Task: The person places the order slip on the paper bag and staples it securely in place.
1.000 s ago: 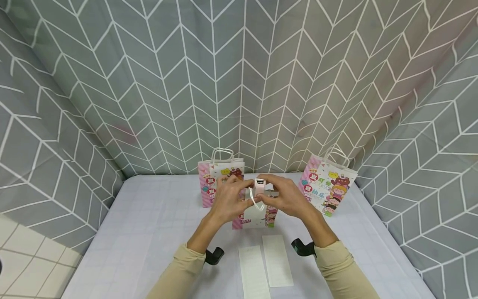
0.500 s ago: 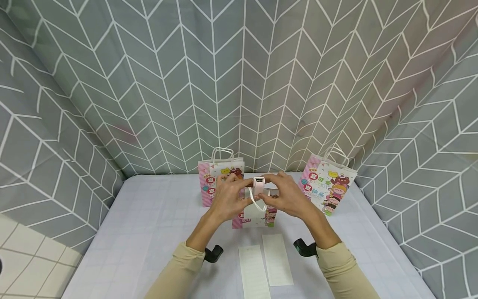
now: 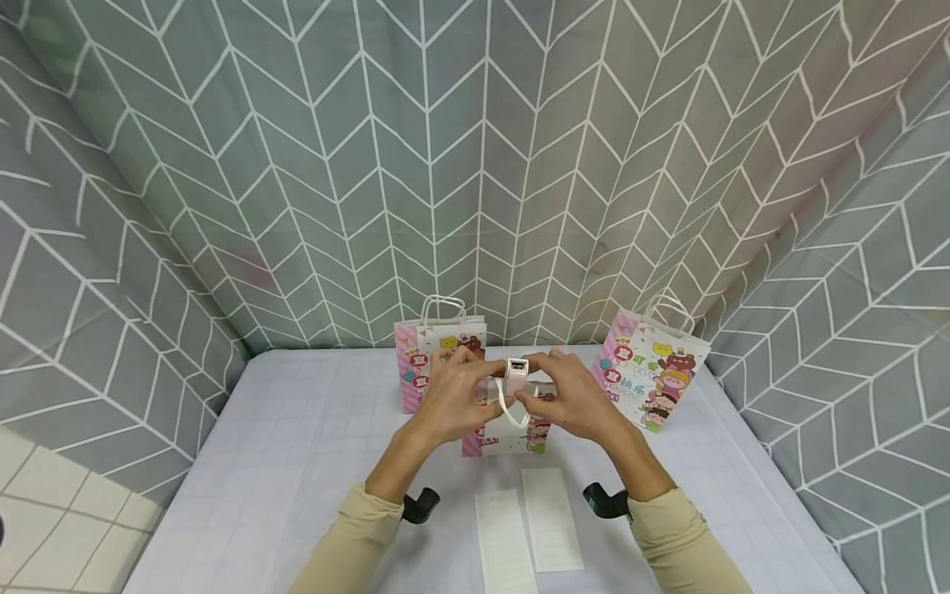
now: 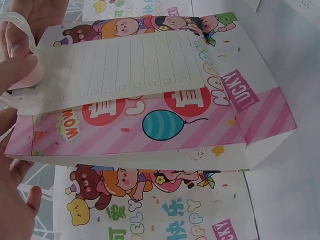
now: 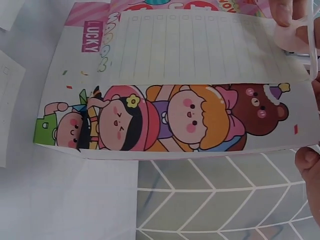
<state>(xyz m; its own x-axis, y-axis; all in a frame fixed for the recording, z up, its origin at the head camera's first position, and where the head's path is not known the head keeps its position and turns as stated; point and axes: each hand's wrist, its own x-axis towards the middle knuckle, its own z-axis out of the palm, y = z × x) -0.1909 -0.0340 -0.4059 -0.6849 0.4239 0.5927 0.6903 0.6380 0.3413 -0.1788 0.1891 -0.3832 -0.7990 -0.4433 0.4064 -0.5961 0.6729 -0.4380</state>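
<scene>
Both hands meet at the top edge of the middle paper gift bag (image 3: 512, 444). Between the fingers of the left hand (image 3: 454, 396) and the right hand (image 3: 573, 398) is a small pink stapler (image 3: 517, 379), its dark slot facing up. Thumbs press it from the near side and index fingers from the far side. A lined paper slip (image 4: 120, 70) with small checkboxes lies flat against the bag's front, its top end under the stapler. The bag's white twisted handle (image 3: 502, 406) loops down beside the fingers. In the right wrist view, cartoon characters (image 5: 190, 117) show beside the slip.
Behind, at left, stands a matching gift bag (image 3: 411, 375); another bag (image 3: 651, 371) leans at the right. Two loose lined slips, a left one (image 3: 506, 540) and a right one (image 3: 552, 520), lie on the white-covered table (image 3: 297, 462) between the forearms. A grey patterned curtain (image 3: 460, 181) surrounds the table.
</scene>
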